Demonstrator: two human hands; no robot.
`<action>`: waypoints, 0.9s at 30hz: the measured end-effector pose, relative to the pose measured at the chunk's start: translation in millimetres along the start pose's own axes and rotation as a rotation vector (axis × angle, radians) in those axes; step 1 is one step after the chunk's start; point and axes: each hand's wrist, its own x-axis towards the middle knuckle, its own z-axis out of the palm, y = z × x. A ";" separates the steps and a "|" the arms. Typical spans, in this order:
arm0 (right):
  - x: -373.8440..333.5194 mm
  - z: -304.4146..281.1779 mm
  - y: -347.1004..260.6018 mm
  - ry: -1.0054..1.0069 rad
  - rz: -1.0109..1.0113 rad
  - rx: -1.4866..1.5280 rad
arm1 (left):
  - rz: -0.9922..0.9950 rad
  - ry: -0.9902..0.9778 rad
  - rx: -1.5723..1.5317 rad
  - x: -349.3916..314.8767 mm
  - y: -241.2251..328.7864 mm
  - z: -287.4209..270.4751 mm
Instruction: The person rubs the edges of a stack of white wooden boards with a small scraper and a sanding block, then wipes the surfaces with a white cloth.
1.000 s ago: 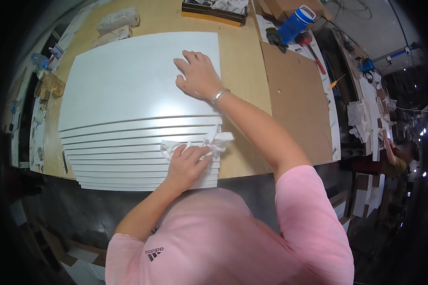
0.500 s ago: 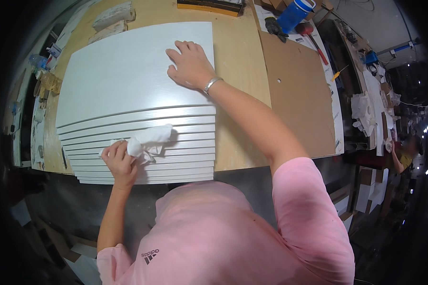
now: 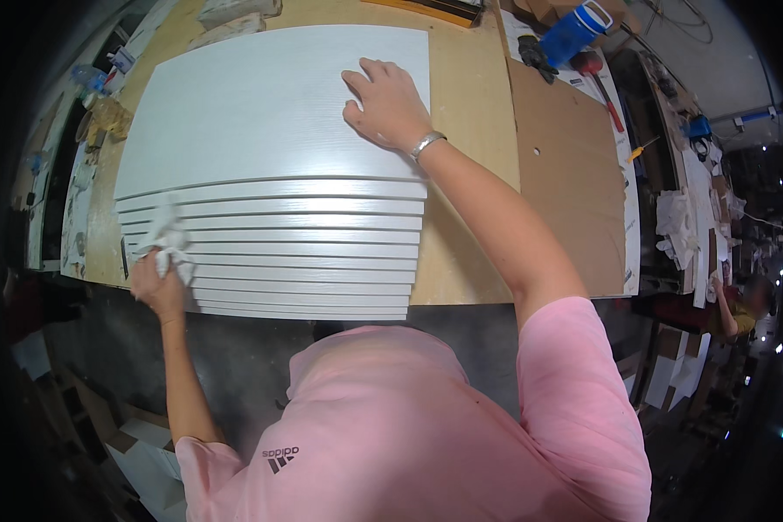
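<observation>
A fanned stack of white panels [image 3: 270,113] lies on the wooden table, with the near edges stepped toward me. My left hand [image 3: 157,283] is closed round a white cloth [image 3: 172,244] at the left end of the stepped edges. Part of the cloth is smeared by motion. On the top panel, near its right edge, rests my right hand [image 3: 391,106], fingers spread and holding nothing. A silver band circles that wrist.
Brown board [image 3: 570,174] covers the table's right part. Beyond it are a blue jug [image 3: 574,35], dark gloves [image 3: 538,59], a red mallet [image 3: 590,65] and a yellow-handled screwdriver [image 3: 639,152]. Wrapped blocks [image 3: 235,10] lie at the far left. Another person [image 3: 739,313] stands far right.
My left hand has swept the cloth leftward across the stepped edges to their left end. My right hand stays on the top panel. The whole view has shifted slightly.
</observation>
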 end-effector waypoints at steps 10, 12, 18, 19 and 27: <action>-1.2 -7.9 2.6 -0.050 0.045 -0.011 | 0.416 0.052 -0.456 -17.4 146.0 5.7; 0.4 -9.6 1.9 -0.054 0.048 -0.015 | 0.291 0.164 -0.283 1.9 64.0 14.5; 4.6 -9.9 -1.2 -0.072 0.048 -0.021 | -0.479 0.245 0.092 26.3 -105.9 8.8; 7.5 -8.5 -4.0 -0.074 0.032 -0.006 | -0.434 0.323 -0.072 16.6 -94.8 9.2; 6.6 -5.7 -1.9 -0.091 0.006 -0.011 | 0.276 -0.169 -0.701 -83.3 191.4 -44.1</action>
